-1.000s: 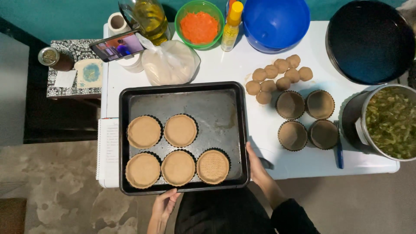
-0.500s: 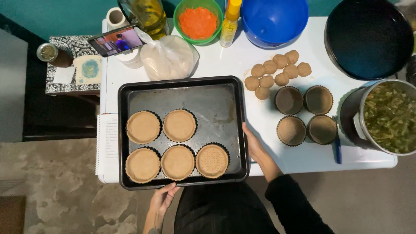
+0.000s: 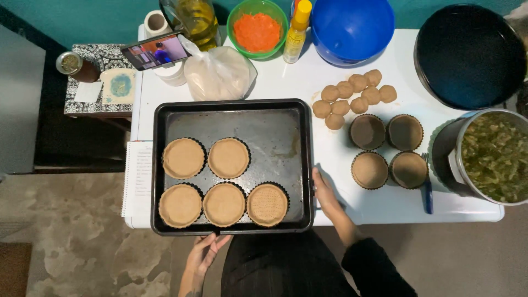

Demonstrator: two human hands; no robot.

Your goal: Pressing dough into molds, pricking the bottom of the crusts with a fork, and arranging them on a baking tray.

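Note:
A dark baking tray (image 3: 286,118) lies on the white table (image 3: 275,85) and overhangs its front edge a little. Five dough-lined tart tins sit in it: two in the back row (image 3: 183,158), three in front, and the front right one (image 3: 267,204) is pricked with holes. My left hand (image 3: 206,252) holds the tray's front rim from below. My right hand (image 3: 325,193) grips the tray's right rim. To the right stand several more dough-lined tins (image 3: 369,170) and a cluster of dough balls (image 3: 352,96).
Along the back are a bag of flour (image 3: 219,74), an oil jar (image 3: 195,19), a green bowl of orange filling (image 3: 257,30), a yellow bottle (image 3: 296,30), a blue bowl (image 3: 352,27) and a phone (image 3: 155,51). A black pan (image 3: 470,55) and a pot of green filling (image 3: 492,157) stand right.
The tray has slid slightly away from me on the table, with both hands staying at its rims. My right hand has moved a little farther up the right rim.

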